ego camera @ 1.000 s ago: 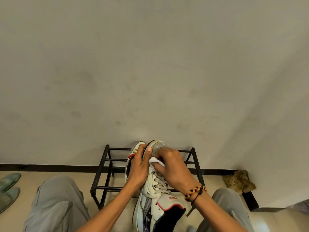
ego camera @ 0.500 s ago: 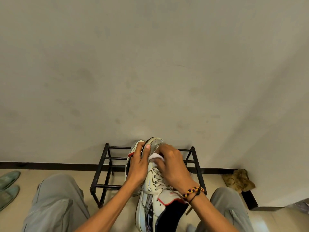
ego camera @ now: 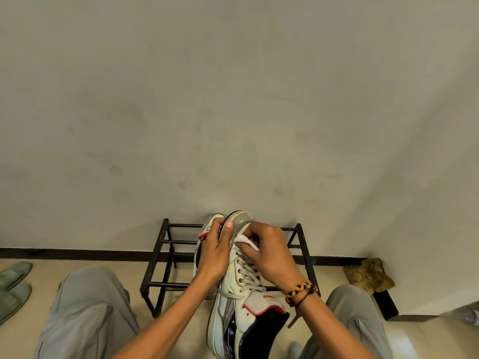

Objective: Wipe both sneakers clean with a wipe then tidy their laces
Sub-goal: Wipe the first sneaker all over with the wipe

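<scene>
landmark: the black metal shoe rack (ego camera: 166,255) stands against the wall (ego camera: 233,99), straight ahead of you and between your knees.
near sneaker (ego camera: 233,301): white with dark and red trim, held above the front of the rack, toe pointing up at the wall, heel toward you; its laces (ego camera: 247,275) are threaded and the loose ends trail across the upper.
second sneaker (ego camera: 207,226): just behind your left hand, on the left of the near one and over the rack; mostly hidden, so you cannot tell whether it rests on the bars.
wipe (ego camera: 246,240): a small white wad pressed on the toe area of the near sneaker, above the top eyelets.
left hand (ego camera: 215,257): your fingers are wrapped round the left side of the near sneaker, thumb up on its toe cap, gripping it firmly.
right hand (ego camera: 267,255): your fingertips are pinched tight on the wipe, pushing it onto the shoe; a braided bracelet (ego camera: 302,291) sits at the wrist.
hands together: both meet at the toe, nearly touching.
left of the rack: a pair of green slippers (ego camera: 14,283) on the floor (ego camera: 46,265).
right of the rack: a crumpled brown cloth (ego camera: 368,274) in the corner.
</scene>
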